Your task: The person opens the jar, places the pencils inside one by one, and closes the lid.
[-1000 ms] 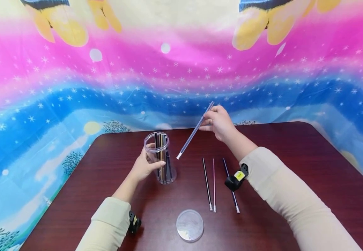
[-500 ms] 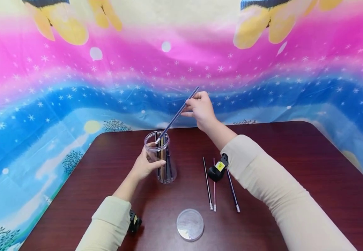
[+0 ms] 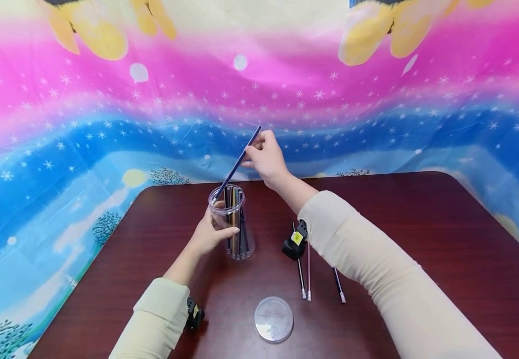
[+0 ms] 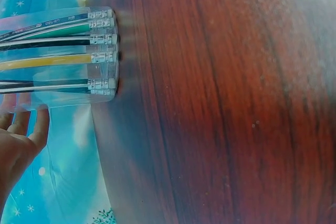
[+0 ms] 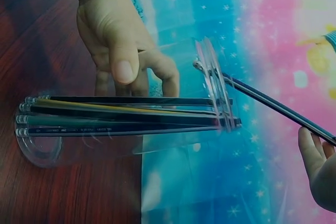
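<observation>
In the head view my left hand [image 3: 209, 236] grips a clear plastic jar [image 3: 248, 243] that stands upright on the table. Several pencils [image 4: 58, 62] stand inside it, silver ends down, black, yellow and green among them. My right hand [image 3: 266, 157] pinches a dark pencil [image 3: 236, 167] near its upper end. That pencil slants down to the left, its silver-capped lower end just within the jar's mouth. The right wrist view shows the capped end of this pencil [image 5: 268, 101] at the rim, with the left thumb and fingers around the jar's side.
A round clear lid [image 3: 274, 319] lies near the table's front. To its right lie a black pencil [image 3: 301, 280], a pink pencil [image 3: 309, 275] and a dark blue pencil [image 3: 339, 286], partly under the right forearm. A printed cloth [image 3: 286, 65] hangs behind the table [image 3: 421, 224].
My right hand has moved left with its pencil, from beside the jar to over it, bringing the lower end into the mouth. My left hand still holds the jar in place.
</observation>
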The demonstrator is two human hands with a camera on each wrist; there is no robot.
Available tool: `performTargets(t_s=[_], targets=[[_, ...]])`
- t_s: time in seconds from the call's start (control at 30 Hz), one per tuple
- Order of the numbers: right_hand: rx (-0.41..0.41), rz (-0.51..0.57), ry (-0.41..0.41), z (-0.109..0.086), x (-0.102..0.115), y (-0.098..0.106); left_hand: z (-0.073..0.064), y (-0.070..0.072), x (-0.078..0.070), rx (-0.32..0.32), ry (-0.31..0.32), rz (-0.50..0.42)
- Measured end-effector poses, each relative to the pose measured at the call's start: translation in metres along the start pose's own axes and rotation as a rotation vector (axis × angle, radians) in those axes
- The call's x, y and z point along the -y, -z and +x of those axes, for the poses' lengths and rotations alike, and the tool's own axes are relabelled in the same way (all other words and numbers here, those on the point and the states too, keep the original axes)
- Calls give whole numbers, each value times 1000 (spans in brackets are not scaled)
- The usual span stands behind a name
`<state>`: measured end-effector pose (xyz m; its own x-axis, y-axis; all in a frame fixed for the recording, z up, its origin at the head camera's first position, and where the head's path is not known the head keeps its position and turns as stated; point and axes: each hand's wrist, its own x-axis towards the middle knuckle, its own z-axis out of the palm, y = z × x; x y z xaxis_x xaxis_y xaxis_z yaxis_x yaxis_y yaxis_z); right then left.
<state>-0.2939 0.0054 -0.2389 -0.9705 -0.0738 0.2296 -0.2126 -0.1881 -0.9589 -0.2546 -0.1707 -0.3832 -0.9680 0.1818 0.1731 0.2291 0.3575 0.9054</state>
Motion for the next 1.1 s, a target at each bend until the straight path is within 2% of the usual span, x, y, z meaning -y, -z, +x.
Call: performTargets(t_s=[0.43,0.7,0.93,1.1], targets=[[79,-78,79,0,-9,-2,-1,-1,1,-15,9,-9],[174,-327,173,-8,-12,-7,-1,-2,4,-20,12,-24],[204,-526,257,-14,-20,-6,-2,-2,4,-14,46,-11],[236,-582,294,-17,-26,-4,-1,-1,2,8,28,-42]])
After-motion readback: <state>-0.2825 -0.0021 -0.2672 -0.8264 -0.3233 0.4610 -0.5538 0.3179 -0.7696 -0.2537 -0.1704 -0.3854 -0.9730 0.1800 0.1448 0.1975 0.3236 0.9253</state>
